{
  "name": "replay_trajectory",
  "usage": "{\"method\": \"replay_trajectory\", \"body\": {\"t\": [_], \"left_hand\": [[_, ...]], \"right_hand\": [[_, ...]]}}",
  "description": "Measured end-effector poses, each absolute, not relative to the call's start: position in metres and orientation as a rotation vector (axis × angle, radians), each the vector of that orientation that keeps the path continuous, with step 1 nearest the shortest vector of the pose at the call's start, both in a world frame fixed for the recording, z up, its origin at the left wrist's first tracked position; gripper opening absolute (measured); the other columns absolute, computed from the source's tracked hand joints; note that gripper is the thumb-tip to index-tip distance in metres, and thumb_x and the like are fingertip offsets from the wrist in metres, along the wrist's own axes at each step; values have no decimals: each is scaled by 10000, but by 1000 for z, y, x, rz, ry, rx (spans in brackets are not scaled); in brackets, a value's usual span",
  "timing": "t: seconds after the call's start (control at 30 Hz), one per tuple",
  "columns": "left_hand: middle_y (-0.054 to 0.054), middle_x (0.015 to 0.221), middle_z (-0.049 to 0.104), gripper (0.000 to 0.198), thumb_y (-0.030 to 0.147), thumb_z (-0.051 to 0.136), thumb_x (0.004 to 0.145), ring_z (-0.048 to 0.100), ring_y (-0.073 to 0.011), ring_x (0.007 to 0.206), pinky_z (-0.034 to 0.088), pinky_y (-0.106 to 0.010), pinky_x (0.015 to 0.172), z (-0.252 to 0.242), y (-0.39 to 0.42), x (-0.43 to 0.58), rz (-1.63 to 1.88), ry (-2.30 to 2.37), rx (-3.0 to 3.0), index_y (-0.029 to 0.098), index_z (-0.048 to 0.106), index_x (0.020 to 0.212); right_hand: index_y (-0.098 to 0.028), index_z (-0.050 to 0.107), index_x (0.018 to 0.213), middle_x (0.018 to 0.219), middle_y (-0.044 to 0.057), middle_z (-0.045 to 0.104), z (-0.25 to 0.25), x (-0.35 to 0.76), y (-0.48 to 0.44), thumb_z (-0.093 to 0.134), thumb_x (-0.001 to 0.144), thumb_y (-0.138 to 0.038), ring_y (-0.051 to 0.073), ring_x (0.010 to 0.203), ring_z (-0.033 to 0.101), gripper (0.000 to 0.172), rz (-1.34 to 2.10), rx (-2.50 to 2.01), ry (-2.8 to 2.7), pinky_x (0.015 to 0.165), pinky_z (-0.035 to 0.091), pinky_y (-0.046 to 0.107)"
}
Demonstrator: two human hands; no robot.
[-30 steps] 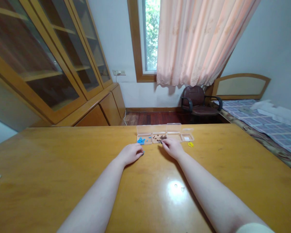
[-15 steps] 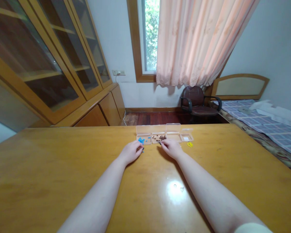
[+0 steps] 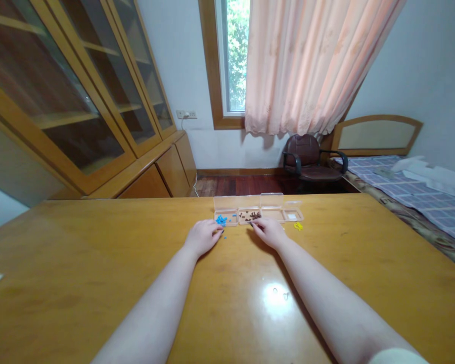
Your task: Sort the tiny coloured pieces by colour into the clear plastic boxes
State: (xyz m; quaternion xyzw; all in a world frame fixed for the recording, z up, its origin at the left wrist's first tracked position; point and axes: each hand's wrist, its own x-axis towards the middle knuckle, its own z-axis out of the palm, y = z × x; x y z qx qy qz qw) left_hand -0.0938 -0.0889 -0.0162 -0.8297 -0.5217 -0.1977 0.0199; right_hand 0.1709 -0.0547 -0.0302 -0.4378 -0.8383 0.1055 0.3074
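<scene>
My left hand [image 3: 203, 236] rests on the wooden table, fingers loosely curled and a little apart, with nothing visible in them. Just right of its fingertips lies a small blue piece [image 3: 225, 237]. Beyond it, a clear plastic box [image 3: 233, 223] holds several small blue pieces [image 3: 221, 220]. My right hand [image 3: 270, 233] is closed, thumb and forefinger together at the front edge of a second clear box [image 3: 244, 222] with small dark brown pieces [image 3: 255, 216]. Whatever its fingertips hold is too small to make out.
Two more clear boxes stand in the row: a wider one [image 3: 276, 220] and a smaller one [image 3: 299, 217] with a white square inside. Yellow pieces [image 3: 298, 226] lie before it. Two tiny ring-like items [image 3: 285, 296] lie nearer me. A brown chair [image 3: 307, 156] stands beyond the table.
My left fingertips have drawn slightly back to the left from the small blue piece, which now shows apart on the table. My right hand has hardly moved.
</scene>
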Motion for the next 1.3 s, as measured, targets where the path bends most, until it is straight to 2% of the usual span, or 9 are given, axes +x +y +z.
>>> {"method": "replay_trajectory", "body": {"t": [0.17,0.4,0.57,0.9,1.2,1.3], "left_hand": [[-21,807,675,196,305,510,829,594,-173,802,434,-289,708,-10,-94,-83,-338,-1502,-2670,260,700,821],[-50,760,659,233,240,480,823,589,-181,775,434,-300,710,-9,-96,-77,-261,-1528,-2645,222,693,730],[-62,805,660,220,253,474,831,596,-188,785,446,-308,733,-10,-97,-74,-320,-1622,-2587,211,679,763],[-78,915,681,250,282,451,859,595,-228,890,441,-367,810,-16,-79,-75,-657,-1907,-2278,194,681,906],[-51,1015,672,265,230,461,840,588,-203,947,446,-337,854,-26,-77,-79,-731,-1921,-2378,216,659,1017],[-62,1030,657,276,230,457,838,573,-211,963,438,-348,862,-23,-81,-79,-765,-1913,-2328,217,643,1042]], "right_hand": [[-214,702,901,861,51,706,-29,171,-56,464,880,-299,153,788,628,254,288,-1157,-2219,723,451,240],[-213,699,910,865,51,707,-28,170,-56,458,880,-301,156,774,626,258,279,-1155,-2231,715,450,247],[-218,700,918,871,50,708,-28,170,-56,459,882,-305,156,779,628,258,288,-1169,-2228,717,452,247],[-211,702,918,882,50,707,-30,165,-56,446,887,-310,154,800,625,276,285,-1175,-2237,731,451,244],[-215,694,928,893,53,697,-28,169,-57,439,894,-299,155,817,620,270,266,-1185,-2278,745,453,253],[-212,672,1010,948,77,682,-24,162,-63,456,888,-307,182,904,597,266,178,-1112,-2371,825,436,301]]}}
